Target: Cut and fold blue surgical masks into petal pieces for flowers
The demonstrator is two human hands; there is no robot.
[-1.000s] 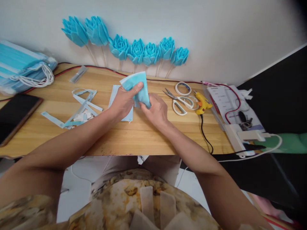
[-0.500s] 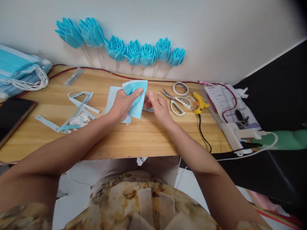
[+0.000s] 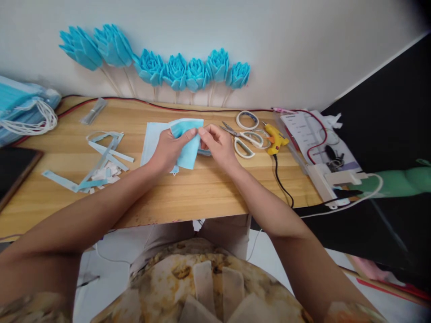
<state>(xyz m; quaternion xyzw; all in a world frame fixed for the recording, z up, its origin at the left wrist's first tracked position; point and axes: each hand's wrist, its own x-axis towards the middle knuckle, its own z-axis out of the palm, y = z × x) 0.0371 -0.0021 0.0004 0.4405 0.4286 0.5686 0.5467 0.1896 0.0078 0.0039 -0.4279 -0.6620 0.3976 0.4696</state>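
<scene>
My left hand point(image 3: 165, 150) is closed on a blue sheet of face mask fabric point(image 3: 189, 154), thumb on its front, holding it above the table. My right hand point(image 3: 219, 146) pinches the sheet's right edge, its fingertips close to my left thumb. Beneath my left hand a pale blue piece of mask fabric point(image 3: 151, 138) lies flat. A small blue piece point(image 3: 204, 153) shows partly under my right hand. Just right of that hand are open scissors point(image 3: 243, 152) with white handles and a white ring-shaped roll point(image 3: 239, 118). A yellow glue gun point(image 3: 276, 138) lies beyond them.
Cut strips and scraps point(image 3: 60, 180) lie to the left, near a dark tablet-like device point(image 3: 15, 172). Bagged face masks point(image 3: 15, 101) sit at the back left. Several blue fabric flowers point(image 3: 150, 67) lean on the wall. A power strip point(image 3: 321, 184) and keys point(image 3: 333, 157) are at right.
My right hand has come up to the sheet's edge and its fingertips now meet it beside my left thumb. The whole view has shifted slightly.
</scene>
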